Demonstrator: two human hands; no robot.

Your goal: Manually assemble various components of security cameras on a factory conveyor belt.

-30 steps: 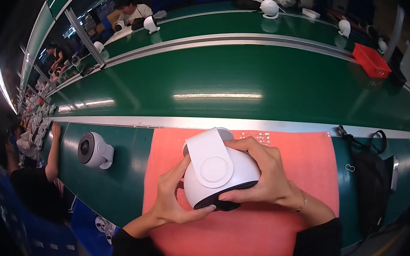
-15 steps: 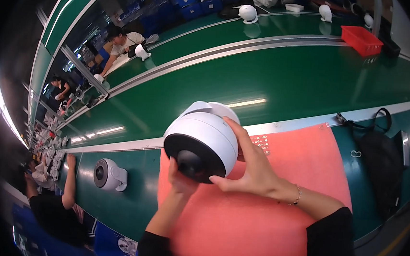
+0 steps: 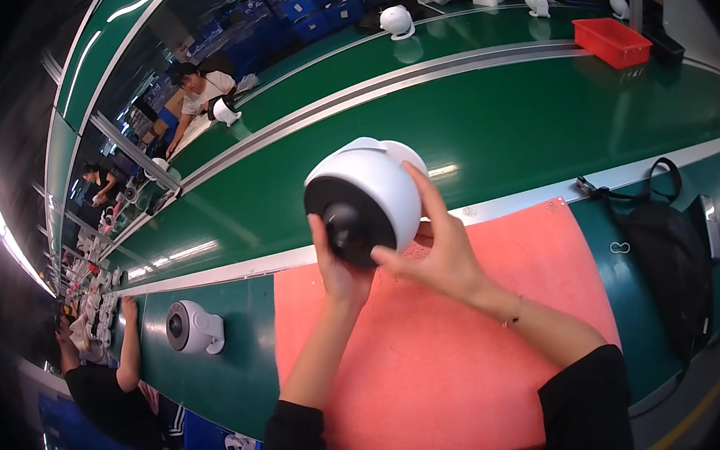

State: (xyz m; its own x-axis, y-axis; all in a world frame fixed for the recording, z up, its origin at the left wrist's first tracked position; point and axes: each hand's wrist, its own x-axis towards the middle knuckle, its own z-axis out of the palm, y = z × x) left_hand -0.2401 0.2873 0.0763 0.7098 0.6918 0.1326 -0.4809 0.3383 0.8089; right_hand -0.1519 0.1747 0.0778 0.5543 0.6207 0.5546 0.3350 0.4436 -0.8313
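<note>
A white, ball-shaped security camera (image 3: 396,196) with a black front and a dark round lens is held above the far edge of a pink mat (image 3: 468,360). My left hand (image 3: 343,276) supports it from below, its thumb against the black front. Around the right side curls my right hand (image 3: 447,250), with the thumb at the lower rim of the front and fingers on the white shell. Parts of the left fingers are hidden behind the device. A similar white camera (image 3: 209,332) rests on the green table to the left, apart from both hands.
Beyond a metal rail runs a green conveyor belt (image 3: 502,143), with a red bin (image 3: 611,43) on its far side. A black bag (image 3: 666,258) lies at the right. A co-worker's arm (image 3: 130,346) reaches onto the table at the left; other people sit farther off.
Both hands have carried the camera up and away from me, toward the belt, and its black front has turned slightly. The whole view has also shifted a little.
</note>
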